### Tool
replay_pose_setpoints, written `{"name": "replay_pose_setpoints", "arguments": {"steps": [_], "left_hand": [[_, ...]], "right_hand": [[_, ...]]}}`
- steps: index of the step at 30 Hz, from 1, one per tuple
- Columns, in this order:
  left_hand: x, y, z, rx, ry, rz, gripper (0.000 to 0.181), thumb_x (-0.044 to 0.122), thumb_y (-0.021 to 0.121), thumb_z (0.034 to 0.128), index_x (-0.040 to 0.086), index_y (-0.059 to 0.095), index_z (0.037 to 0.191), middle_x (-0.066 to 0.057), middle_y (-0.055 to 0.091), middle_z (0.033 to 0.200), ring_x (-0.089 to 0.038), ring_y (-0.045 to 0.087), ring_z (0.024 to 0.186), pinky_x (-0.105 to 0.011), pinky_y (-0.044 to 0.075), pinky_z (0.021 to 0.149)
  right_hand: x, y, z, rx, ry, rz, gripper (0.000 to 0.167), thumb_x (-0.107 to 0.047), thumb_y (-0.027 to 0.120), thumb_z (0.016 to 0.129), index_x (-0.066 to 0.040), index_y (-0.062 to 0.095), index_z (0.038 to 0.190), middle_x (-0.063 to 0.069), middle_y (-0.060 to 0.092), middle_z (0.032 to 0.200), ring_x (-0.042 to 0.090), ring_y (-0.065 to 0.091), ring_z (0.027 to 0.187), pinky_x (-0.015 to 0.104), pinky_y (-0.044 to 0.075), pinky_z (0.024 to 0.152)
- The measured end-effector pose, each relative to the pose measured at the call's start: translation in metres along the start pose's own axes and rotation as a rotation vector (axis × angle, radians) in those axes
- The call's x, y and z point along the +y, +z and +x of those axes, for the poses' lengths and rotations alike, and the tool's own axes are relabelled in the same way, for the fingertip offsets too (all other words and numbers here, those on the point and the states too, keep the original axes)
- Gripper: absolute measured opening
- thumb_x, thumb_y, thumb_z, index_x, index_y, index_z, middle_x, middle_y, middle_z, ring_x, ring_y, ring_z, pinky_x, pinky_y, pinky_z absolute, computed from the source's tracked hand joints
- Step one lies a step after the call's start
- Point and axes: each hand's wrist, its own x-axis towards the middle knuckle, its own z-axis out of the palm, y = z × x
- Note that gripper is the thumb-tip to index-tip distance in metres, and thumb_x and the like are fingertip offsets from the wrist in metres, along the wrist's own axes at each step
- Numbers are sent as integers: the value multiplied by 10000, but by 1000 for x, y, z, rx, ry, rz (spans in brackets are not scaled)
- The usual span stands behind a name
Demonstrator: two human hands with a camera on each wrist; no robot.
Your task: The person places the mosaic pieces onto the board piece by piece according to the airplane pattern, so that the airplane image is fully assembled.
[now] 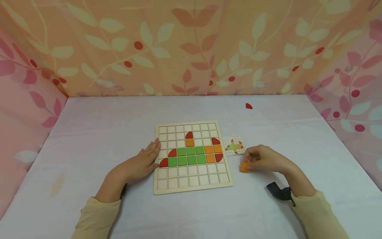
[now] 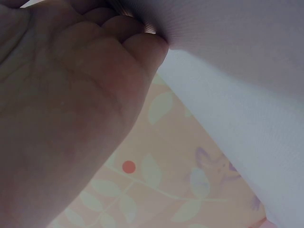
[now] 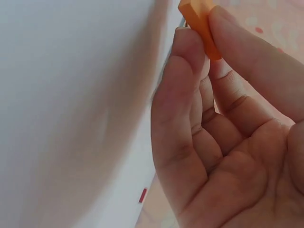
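My right hand (image 1: 264,159) pinches an orange square tile (image 1: 244,167) between thumb and fingers, just right of the wooden grid board (image 1: 193,181). The right wrist view shows the orange tile's edge at the fingertips, near the top. Along the board's left edge rests my left hand (image 1: 140,164), its fingers extended and touching the rim. Set in the grid are green squares (image 1: 190,161), orange squares (image 1: 210,153) and red quarter-round tiles (image 1: 189,135). A small picture card (image 1: 234,145) with a coloured grid pattern lies against the board's right side.
One loose red quarter-round tile (image 1: 249,106) lies on the white tablecloth (image 1: 119,116) toward the back right. Flowered fabric (image 1: 191,49) stands behind the table and along both sides. A black device (image 1: 279,192) sits at the right wrist.
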Motion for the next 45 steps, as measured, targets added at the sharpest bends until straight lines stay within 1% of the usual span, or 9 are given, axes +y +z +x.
{"name": "replay_pose_setpoints", "arguments": {"steps": [4,11,16,22,27,31,37,45], "left_hand": [[0,0,0,-2,-2,-5,647,116,473,968,-99,114,1462,-235,-1,1549,-407,22,1409,-581,98,1102],[-1,0,0,0,-3,2,652,116,476,966,-96,114,1464,-231,2,1551,-405,24,1410,-578,99,1104],[-3,1,1,4,1,9,653,122,479,966,-94,117,1465,-230,3,1551,-405,28,1410,-578,102,1103],[-4,1,1,5,1,12,655,121,480,966,-94,115,1465,-229,1,1551,-402,27,1411,-579,101,1103],[-4,2,1,5,1,13,654,124,477,967,-91,114,1466,-225,-1,1553,-397,26,1412,-577,100,1104],[-4,2,2,7,2,14,652,129,473,969,-86,114,1469,-221,-2,1554,-394,25,1413,-577,98,1105],[-2,1,1,5,-1,11,650,125,472,970,-90,113,1467,-225,-6,1553,-396,20,1413,-579,94,1104],[0,0,0,-5,-11,7,654,127,471,971,-84,105,1470,-217,-12,1555,-389,14,1415,-575,92,1106]], "right_hand": [[-7,2,6,-2,-16,-10,98,-73,722,808,-69,632,845,-10,572,711,155,523,651,228,445,601],[-23,5,15,-5,-80,25,110,-52,731,793,-44,637,851,-4,592,760,150,543,675,226,465,618],[-31,8,23,-12,-90,32,102,-35,730,789,-50,644,843,2,595,754,164,541,686,226,468,623],[-38,15,35,-28,-125,37,86,-27,720,795,-51,655,846,-7,606,768,166,553,706,234,480,639],[-50,22,44,-52,-144,32,71,-19,708,802,-45,657,844,-12,625,779,156,571,717,242,487,659],[-58,27,49,-64,-164,50,73,-13,713,799,-36,662,846,-3,642,811,149,592,716,246,506,675],[-67,35,58,-79,-198,60,68,-8,704,809,-22,664,862,-2,642,803,135,596,720,253,517,687],[-80,46,68,-98,-244,21,61,7,691,813,-31,664,853,-21,636,771,95,575,703,245,513,685]]}}
